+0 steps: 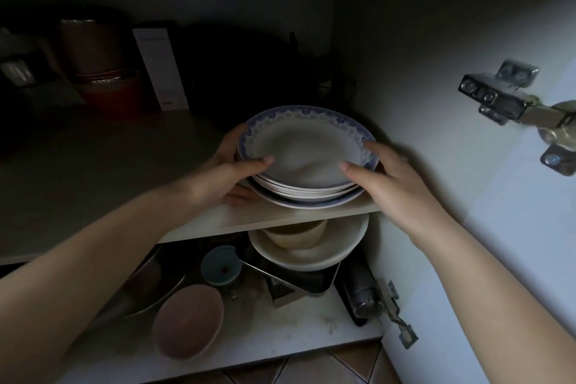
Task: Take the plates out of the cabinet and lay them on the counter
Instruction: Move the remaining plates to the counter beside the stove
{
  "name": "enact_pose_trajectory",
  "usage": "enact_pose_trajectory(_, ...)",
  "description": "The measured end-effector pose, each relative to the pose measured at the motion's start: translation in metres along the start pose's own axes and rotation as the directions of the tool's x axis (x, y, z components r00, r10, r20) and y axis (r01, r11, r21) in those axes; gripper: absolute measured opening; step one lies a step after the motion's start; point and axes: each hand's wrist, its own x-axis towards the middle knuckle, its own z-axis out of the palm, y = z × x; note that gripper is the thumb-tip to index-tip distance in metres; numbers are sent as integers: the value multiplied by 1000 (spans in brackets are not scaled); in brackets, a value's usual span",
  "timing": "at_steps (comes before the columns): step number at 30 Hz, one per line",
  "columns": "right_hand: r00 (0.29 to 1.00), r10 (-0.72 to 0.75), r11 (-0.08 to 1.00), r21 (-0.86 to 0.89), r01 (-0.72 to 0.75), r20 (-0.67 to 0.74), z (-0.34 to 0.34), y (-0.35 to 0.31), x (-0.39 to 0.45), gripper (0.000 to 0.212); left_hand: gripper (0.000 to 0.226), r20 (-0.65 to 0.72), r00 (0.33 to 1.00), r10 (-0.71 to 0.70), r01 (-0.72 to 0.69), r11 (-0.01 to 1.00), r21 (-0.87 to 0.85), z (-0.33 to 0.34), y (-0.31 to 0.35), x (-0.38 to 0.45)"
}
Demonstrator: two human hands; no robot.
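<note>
Plates point(307, 178) stacked face-up at right end of upper cabinet shelf point(124, 162), front edges overhanging the lip. Top plate point(304, 151) blue-rimmed, tilted, far rim higher. Left hand point(230, 165) clamped on its left edge, thumb on top; right hand point(389, 174) clamped on right edge. Bowls point(308, 243) on lower shelf beneath.

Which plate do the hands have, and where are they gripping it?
Both hands grip the top white plate with the blue patterned rim at opposite edges: left hand on its left rim, right hand on its right rim.
</note>
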Motion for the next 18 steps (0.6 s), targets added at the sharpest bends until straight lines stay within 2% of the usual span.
enact_pose_trajectory(3,1000,11,1000,22,-12,6,4,3,10,44,92,12,999,-37,38,999,-37,3,-2,7)
enact_pose_trajectory(4,1000,8,1000,24,-9,7,5,3,13,45,92,4,999,-48,48,997,-56,4,-2,9)
enact_pose_trajectory(6,1000,24,999,25,-24,-4,7,5,20,67,92,-8,998,-60,59,994,-87,3,-3,13)
enact_pose_trajectory(8,998,67,998,22,-66,-19,7,4,24,75,88,-2,998,-65,65,992,-109,1,-5,16)
enact_pose_trajectory(13,997,75,996,46,-75,3,7,9,33,61,82,19,995,-102,104,987,-125,-5,-9,25)
enact_pose_trajectory(18,992,124,986,112,-125,18,9,12,35,64,68,40,993,-109,114,983,-143,-7,-10,27)
